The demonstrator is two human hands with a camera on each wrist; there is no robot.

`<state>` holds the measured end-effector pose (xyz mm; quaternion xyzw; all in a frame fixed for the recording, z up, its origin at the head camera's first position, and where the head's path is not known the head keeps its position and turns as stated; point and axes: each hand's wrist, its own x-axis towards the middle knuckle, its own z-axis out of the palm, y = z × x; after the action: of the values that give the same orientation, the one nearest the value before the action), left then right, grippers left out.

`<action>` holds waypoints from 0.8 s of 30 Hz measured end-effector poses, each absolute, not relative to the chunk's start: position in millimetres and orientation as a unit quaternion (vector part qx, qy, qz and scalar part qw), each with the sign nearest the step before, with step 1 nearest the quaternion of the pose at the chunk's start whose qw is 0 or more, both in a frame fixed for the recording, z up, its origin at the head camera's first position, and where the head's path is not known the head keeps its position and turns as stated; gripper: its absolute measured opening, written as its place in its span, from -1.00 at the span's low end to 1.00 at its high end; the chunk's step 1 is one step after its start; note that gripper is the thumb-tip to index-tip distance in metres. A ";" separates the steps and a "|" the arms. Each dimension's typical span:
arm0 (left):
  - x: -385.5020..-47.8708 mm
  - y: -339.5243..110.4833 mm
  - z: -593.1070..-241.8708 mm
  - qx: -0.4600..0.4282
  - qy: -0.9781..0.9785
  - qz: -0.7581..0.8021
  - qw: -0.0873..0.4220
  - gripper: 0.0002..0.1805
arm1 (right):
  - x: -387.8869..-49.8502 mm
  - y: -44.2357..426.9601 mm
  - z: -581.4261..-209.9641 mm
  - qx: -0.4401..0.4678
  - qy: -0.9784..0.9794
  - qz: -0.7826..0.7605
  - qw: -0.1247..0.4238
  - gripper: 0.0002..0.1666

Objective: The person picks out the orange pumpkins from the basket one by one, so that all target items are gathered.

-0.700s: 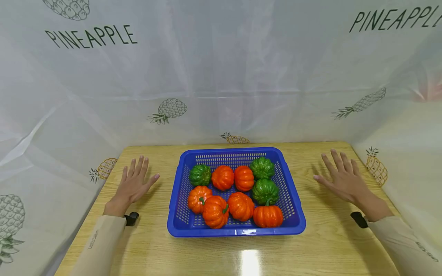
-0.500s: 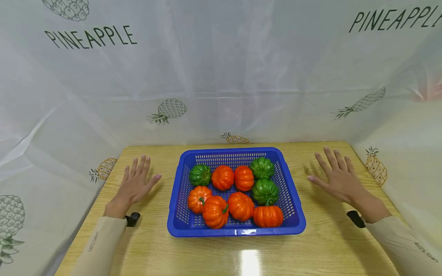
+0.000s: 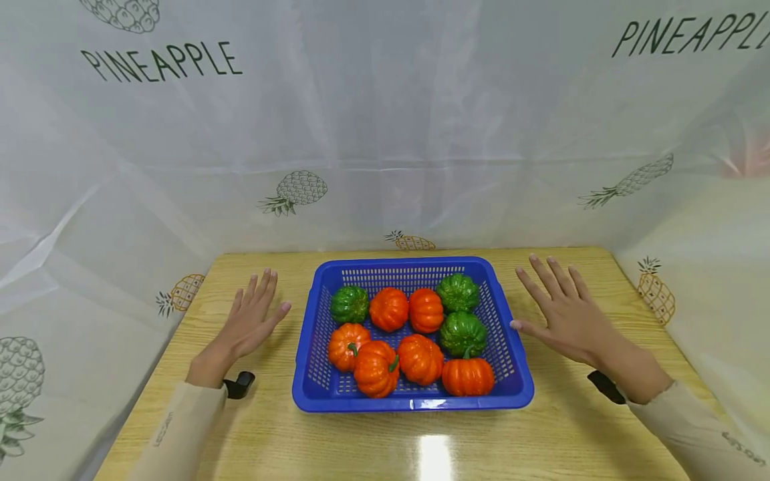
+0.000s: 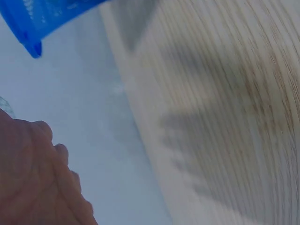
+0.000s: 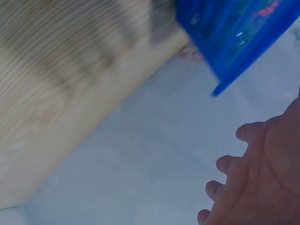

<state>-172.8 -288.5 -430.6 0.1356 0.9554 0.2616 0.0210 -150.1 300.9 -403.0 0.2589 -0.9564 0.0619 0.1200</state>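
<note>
A blue plastic basket (image 3: 412, 405) stands in the middle of the table, holding several small pumpkins, some orange (image 3: 419, 359) and some green (image 3: 458, 292). To the left of the basket, my left hand (image 3: 246, 327) hovers with fingers straight and thumb spread, holding nothing. On the other side my right hand (image 3: 568, 321) is spread too, also holding nothing; its thumb tip lies close to the basket's right rim in the head view. Both wrist views show a bare palm, the left hand (image 4: 37, 173) and the right hand (image 5: 262, 173), with part of the basket beyond.
The wooden table (image 3: 355, 444) carries the basket. A white sheet (image 3: 421, 133) printed with pineapples hangs behind the table and along both sides. Each wrist wears a black strap with a small device, the left device (image 3: 239, 385) and the right device (image 3: 606, 387).
Both hands have moved inward toward the basket, the right hand farther than the left. The basket and its pumpkins have stayed in place.
</note>
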 end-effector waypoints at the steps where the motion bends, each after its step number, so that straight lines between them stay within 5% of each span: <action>1: -172.7 -287.1 -431.5 0.141 0.953 0.269 0.020 -0.06 | -148.2 296.8 -401.7 0.265 -0.955 0.062 0.121 0.10; 8: -168.4 -271.0 -422.1 0.157 0.934 0.317 0.047 -0.15 | -137.0 270.4 -396.2 0.319 -0.936 0.061 0.137 0.08; 24: -152.2 -250.9 -412.9 0.129 0.828 0.508 0.200 -0.20 | -125.4 236.1 -393.9 0.468 -0.877 0.030 0.102 -0.06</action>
<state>-152.2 -250.9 -412.9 0.1291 0.8279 0.5079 0.1998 -125.4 236.1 -393.9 0.4680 -0.8774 0.0304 0.1015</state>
